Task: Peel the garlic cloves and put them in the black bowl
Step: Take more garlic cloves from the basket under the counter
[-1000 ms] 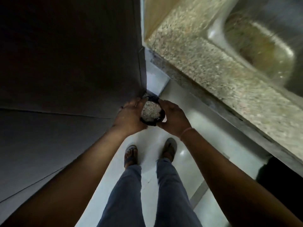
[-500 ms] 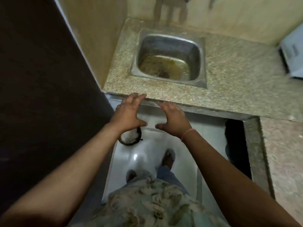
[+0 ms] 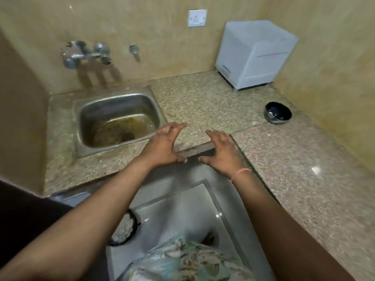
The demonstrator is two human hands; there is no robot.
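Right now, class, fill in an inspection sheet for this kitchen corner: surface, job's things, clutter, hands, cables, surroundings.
Surface: speckled stone counter, turning a corner.
Job's things: black bowl on the counter, far right; garlic not seen.
Clutter: round dark container on the floor, pale contents, partly hidden.
Hands: left hand and right hand open, fingers spread, above the counter edge, holding nothing.
Cables: nothing seen.
Surroundings: steel sink with brown residue, wall taps, white box, wall socket.
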